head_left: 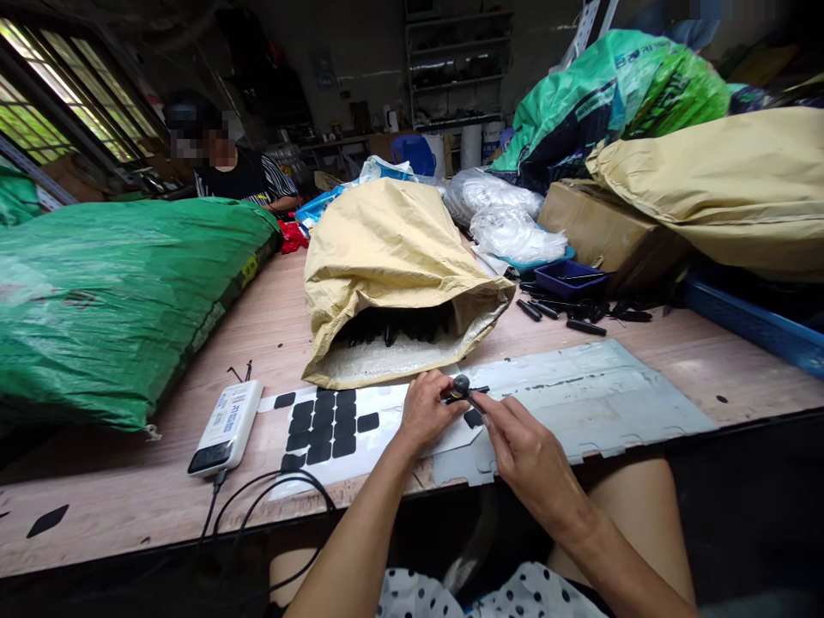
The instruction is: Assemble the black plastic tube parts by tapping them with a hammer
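My left hand (426, 407) and right hand (531, 451) are both pinched on this black part (461, 386), right before the open sack (386, 236); a loose pinch could drop it onto the sheet (370, 448).

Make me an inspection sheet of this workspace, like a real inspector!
Surface: wood-grain table, partly under a grey sheet.
Job's things: small black piece; black squares on white backing.
Clutter: open tan sack, green sack, loose black parts, purple tray.
Hands: left hand holds the small black piece; right hand pinches a dark stem at it.
Cables: black cable plugged into a white device.
Surroundings: another person behind the green sack; shelves farther back.
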`<action>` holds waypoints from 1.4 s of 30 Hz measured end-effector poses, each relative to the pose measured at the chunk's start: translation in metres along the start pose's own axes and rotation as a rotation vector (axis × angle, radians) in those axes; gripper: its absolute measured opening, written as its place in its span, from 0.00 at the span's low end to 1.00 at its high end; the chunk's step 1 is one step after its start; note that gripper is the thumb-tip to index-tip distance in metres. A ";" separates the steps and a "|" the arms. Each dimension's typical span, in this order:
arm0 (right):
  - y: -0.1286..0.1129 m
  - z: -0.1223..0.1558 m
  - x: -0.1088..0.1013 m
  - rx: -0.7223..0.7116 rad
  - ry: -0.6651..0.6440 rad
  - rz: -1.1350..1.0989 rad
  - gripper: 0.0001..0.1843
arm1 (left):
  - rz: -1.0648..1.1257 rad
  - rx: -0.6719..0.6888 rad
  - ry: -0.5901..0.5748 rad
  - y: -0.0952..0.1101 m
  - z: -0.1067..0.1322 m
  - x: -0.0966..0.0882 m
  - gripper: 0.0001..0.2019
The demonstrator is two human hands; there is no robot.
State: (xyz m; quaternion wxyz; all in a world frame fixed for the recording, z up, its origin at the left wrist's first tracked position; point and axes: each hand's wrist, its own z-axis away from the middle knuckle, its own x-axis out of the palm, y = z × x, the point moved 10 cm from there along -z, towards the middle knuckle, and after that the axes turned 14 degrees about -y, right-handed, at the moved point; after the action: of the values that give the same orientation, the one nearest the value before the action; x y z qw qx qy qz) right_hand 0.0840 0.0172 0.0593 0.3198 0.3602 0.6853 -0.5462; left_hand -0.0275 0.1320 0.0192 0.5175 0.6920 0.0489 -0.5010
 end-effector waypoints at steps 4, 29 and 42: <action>0.006 -0.003 -0.004 0.013 0.013 -0.005 0.22 | 0.026 0.007 0.018 0.000 0.002 -0.001 0.07; 0.130 -0.045 -0.040 0.366 0.168 0.606 0.16 | 0.028 0.014 -0.016 -0.002 0.001 0.000 0.06; 0.129 -0.043 -0.039 0.380 0.180 0.625 0.16 | 0.009 0.008 -0.011 -0.001 0.002 0.000 0.10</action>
State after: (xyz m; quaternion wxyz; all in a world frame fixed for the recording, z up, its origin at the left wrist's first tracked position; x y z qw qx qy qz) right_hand 0.2121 0.0722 0.0332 0.3369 0.6515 0.4541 -0.5058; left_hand -0.0296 0.1306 0.0182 0.5172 0.6915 0.0412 -0.5027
